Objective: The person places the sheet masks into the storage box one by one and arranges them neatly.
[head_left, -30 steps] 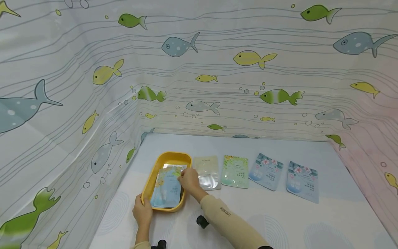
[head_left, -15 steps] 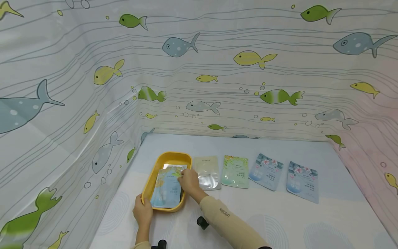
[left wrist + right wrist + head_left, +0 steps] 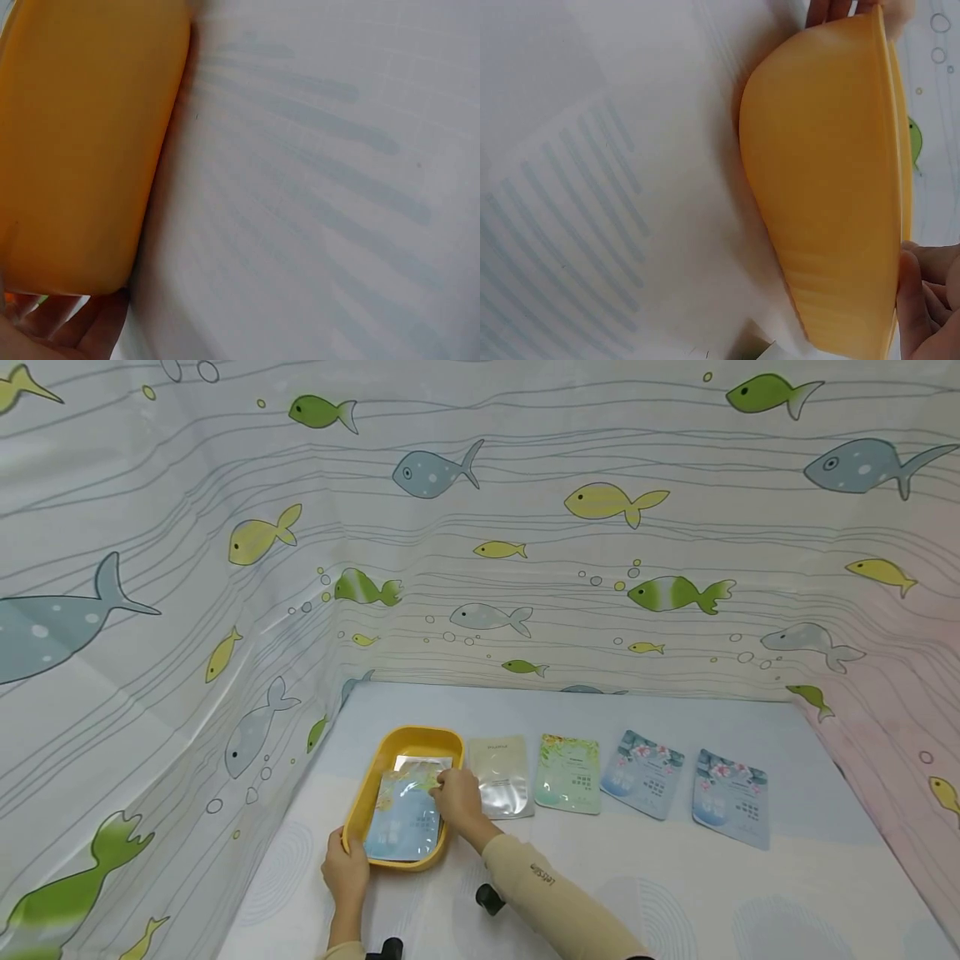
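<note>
A yellow tray [image 3: 369, 783] stands at the left of the table, holding several flat packets. My left hand [image 3: 347, 870] grips its near left corner, thumb over the rim; in the left wrist view the fingers of that hand [image 3: 71, 326] lie against the tray's end [image 3: 82, 150]. Over the tray's right rim, my right hand [image 3: 457, 797] pinches the upper right corner of a blue packet [image 3: 401, 822] with yellow flowers. Beneath it a silvery packet edge [image 3: 423, 761] shows. The right wrist view has my right hand [image 3: 930, 304] beside the tray's rim, its fingertips partly hidden.
To the tray's right lie a beige-silver packet [image 3: 501, 772], a green packet [image 3: 567, 774] and two blue floral packets [image 3: 642, 774] [image 3: 730, 797] in a row. Fish-patterned sheeting [image 3: 525, 585] stands behind and at both sides of the table.
The blue packet in the tray has shifted slightly and its surface catches the light differently. Both hands keep nearly the same places.
</note>
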A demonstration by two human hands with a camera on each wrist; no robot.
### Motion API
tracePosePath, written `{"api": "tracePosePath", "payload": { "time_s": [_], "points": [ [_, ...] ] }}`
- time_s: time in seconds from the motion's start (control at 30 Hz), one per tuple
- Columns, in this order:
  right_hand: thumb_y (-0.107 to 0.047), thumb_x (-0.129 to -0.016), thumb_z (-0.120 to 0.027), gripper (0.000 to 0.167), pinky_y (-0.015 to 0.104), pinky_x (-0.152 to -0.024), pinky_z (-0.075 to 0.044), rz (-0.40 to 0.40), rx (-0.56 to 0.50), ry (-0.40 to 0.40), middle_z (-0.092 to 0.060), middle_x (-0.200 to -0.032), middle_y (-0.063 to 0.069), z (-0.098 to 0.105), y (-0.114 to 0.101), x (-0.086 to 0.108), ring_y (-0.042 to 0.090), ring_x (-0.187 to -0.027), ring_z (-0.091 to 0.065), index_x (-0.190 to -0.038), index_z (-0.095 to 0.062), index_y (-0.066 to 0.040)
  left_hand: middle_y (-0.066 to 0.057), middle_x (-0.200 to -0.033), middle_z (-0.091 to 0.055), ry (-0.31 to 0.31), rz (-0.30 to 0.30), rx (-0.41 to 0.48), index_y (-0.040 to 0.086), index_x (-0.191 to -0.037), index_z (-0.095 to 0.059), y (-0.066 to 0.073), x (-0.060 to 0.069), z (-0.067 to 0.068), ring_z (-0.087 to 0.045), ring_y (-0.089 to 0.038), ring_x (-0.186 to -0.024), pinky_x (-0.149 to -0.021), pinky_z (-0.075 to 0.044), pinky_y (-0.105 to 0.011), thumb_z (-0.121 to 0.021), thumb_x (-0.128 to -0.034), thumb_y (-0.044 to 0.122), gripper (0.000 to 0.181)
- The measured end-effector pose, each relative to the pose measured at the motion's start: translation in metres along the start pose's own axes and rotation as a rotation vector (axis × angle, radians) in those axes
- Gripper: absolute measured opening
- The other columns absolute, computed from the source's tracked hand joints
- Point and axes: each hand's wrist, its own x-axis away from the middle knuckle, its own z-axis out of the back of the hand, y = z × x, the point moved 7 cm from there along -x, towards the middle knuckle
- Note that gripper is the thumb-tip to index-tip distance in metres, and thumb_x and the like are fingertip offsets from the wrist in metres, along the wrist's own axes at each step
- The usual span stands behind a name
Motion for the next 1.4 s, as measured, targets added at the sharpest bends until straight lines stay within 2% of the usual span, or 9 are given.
{"api": "tracePosePath", "payload": {
  "time_s": [0.13,0.33,0.57,0.8,1.17,1.4],
  "points": [
    [-0.012,-0.075,-0.077,0.019,0.030,-0.068,-0.052,0.002,-0.022,0.009,-0.072,-0.083,0.008,0.002,0.001,0.002,0.024,-0.078,-0.068,-0.090,-0.074,-0.001,-0.035,-0.106,-0.059,-0.003,0.007,-0.001,-0.012,-0.114,-0.052,0.000,0.001,0.000,-0.056,-0.053,-0.092,-0.078,-0.041,-0.059,-0.039,-0.0930,0.006,0.030],
    [-0.011,-0.076,-0.076,0.019,0.022,-0.062,-0.051,0.042,-0.099,0.011,-0.072,-0.080,0.008,0.003,0.002,0.005,0.017,-0.071,-0.069,-0.090,-0.073,0.002,-0.036,-0.107,-0.059,-0.007,0.016,0.001,-0.012,-0.115,-0.052,0.000,0.002,0.000,-0.056,-0.054,-0.093,-0.078,-0.041,-0.060,-0.040,-0.0930,0.005,0.030],
    [-0.007,-0.079,-0.072,0.012,0.018,-0.059,-0.050,0.111,-0.231,0.043,-0.072,-0.078,0.011,0.004,0.005,0.007,0.016,-0.066,-0.068,-0.086,-0.072,0.003,-0.036,-0.108,-0.058,-0.010,0.022,0.004,-0.013,-0.114,-0.052,-0.001,0.000,0.000,-0.055,-0.054,-0.094,-0.079,-0.040,-0.060,-0.040,-0.0932,0.006,0.031],
    [-0.008,-0.082,-0.070,0.013,0.017,-0.061,-0.049,0.120,-0.396,0.004,-0.071,-0.079,0.010,0.010,0.013,0.007,0.012,-0.065,-0.065,-0.088,-0.071,0.003,-0.036,-0.108,-0.058,-0.008,0.027,0.004,-0.012,-0.115,-0.052,-0.002,-0.001,0.000,-0.055,-0.054,-0.094,-0.079,-0.040,-0.060,-0.038,-0.0929,0.007,0.032],
    [-0.004,-0.081,-0.070,0.017,0.021,-0.064,-0.052,0.146,-0.473,0.049,-0.070,-0.081,0.014,0.036,0.031,0.007,0.019,-0.070,-0.066,-0.093,-0.069,0.007,-0.036,-0.107,-0.059,0.012,0.010,0.007,-0.012,-0.113,-0.052,0.002,-0.001,0.003,-0.055,-0.055,-0.093,-0.078,-0.040,-0.060,-0.041,-0.0920,0.005,0.030],
    [-0.004,-0.081,-0.070,0.017,0.020,-0.065,-0.052,0.179,-0.446,0.066,-0.071,-0.082,0.013,0.048,0.040,0.006,0.024,-0.072,-0.068,-0.095,-0.069,0.006,-0.036,-0.107,-0.058,0.006,0.013,0.006,-0.013,-0.114,-0.052,0.001,0.000,0.001,-0.054,-0.055,-0.094,-0.079,-0.040,-0.060,-0.040,-0.0921,0.005,0.031]
  ]
}}
